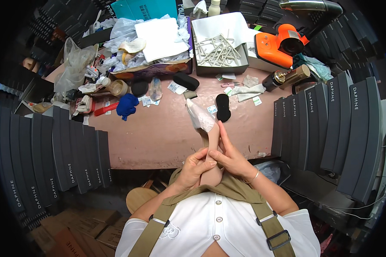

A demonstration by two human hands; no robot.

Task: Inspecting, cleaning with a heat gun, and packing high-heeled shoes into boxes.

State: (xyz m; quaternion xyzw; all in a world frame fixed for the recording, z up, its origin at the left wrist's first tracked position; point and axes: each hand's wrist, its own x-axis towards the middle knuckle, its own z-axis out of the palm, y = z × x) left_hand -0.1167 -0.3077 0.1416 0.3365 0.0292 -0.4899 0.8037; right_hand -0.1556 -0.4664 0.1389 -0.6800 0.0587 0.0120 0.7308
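- In the head view, a beige boot [213, 140] is held above the person's lap, centred at the near edge of the bench [158, 145].
- Its long axis runs from near to far; the shaft lies nearest the body, and the pointed toe aims at the far side, slanting a little left.
- Whitish film [201, 116] wraps the toe end.
- The left hand [195, 169] grips the shaft from the left, fingers curled and thumb across it.
- The right hand [230, 159] clasps it from the right, thumb over the shaft and fingers stretched along its side toward the far end.
- Just beyond the fingertips, right of the toe, lies a black oblong pad [223, 107]; a blue cloth [127, 106] lies farther left.
- An open box of white sticks [218, 50] stands on the far side, left of an orange device [272, 45].
- Dark shoe boxes stand in rows at left [43, 158] and right [351, 128], cut off toward the dark rim.
- The hands cover part of the shaft; some left fingertips are hidden, the boot's surface under the film is hard to make out, and its underside cannot be seen clearly.
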